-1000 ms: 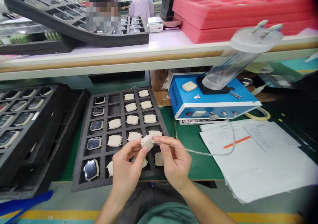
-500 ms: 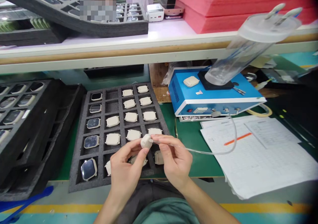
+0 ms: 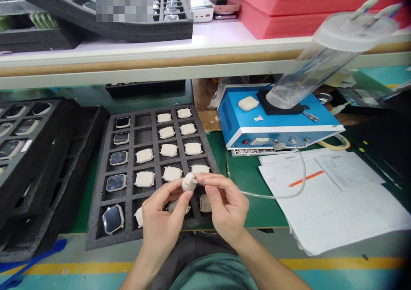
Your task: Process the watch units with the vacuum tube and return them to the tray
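Between thumb and fingers, my left hand point(image 3: 165, 208) grips a cream watch case point(image 3: 189, 182), turned edge-on above the tray. My right hand point(image 3: 226, 204) is closed on the end of a clear thin tube point(image 3: 272, 195), whose tip meets the right side of the case. The tube curves back to the front of a blue box point(image 3: 289, 142). Below my hands lies a dark foam tray point(image 3: 96, 219). Cream watch cases point(image 3: 144, 179) fill many of its cells, and watches with dark screens point(image 3: 113, 218) fill the left column. My hands hide part of the front row.
On the blue box stand a clear cylinder point(image 3: 305, 71) and another cream case point(image 3: 248, 103). Papers point(image 3: 346, 208) lie at the right. Stacked foam trays point(image 3: 38, 165) rise at the left. A shelf point(image 3: 218, 63) with red foam blocks point(image 3: 289, 7) crosses the back.
The view has shifted slightly. My hands keep the same hold, with the tube against the case.
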The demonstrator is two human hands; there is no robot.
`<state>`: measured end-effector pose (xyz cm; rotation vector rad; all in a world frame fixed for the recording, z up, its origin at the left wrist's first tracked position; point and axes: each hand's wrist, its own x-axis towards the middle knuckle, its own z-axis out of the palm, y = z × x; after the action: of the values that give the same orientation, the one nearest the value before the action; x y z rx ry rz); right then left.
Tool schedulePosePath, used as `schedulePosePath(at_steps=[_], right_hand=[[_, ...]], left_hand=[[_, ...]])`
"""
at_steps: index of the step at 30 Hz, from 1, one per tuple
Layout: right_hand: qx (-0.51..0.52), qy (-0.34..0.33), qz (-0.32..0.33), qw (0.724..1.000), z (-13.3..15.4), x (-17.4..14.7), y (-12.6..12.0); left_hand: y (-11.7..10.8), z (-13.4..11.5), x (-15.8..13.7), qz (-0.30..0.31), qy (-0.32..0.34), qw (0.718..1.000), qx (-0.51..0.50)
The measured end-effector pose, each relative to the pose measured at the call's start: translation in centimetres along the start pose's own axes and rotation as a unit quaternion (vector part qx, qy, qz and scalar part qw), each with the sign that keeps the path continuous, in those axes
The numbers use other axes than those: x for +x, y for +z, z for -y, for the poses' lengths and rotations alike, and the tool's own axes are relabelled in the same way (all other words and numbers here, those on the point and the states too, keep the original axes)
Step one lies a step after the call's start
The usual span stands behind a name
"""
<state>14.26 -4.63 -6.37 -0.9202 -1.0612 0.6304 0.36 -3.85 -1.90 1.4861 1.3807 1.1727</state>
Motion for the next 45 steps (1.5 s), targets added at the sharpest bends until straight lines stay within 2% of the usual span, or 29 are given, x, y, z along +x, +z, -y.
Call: schedulePosePath(at_steps=[18, 28, 34, 45], right_hand=[[0.004, -0.007, 0.004, 1.0, 0.2, 0.5, 0.1], [-0.001, -0.038, 0.006, 0.999, 0.2, 1.5, 0.4], [0.033, -0.027, 0.008, 0.999, 0.1, 1.5, 0.4], [0.041, -0.026, 0.009, 0.999, 0.0, 1.4, 0.4]], left_hand=[[-0.1, 0.1, 0.1, -0.002, 0.015, 1.0, 0.022], [-0.4, 1.6, 0.6, -0.02, 0.029, 0.998, 0.047], [0.0, 0.8, 0.8, -0.049, 0.029, 0.998, 0.035], [-0.2, 0.8, 0.8, -0.044, 0.035, 0.997, 0.048]])
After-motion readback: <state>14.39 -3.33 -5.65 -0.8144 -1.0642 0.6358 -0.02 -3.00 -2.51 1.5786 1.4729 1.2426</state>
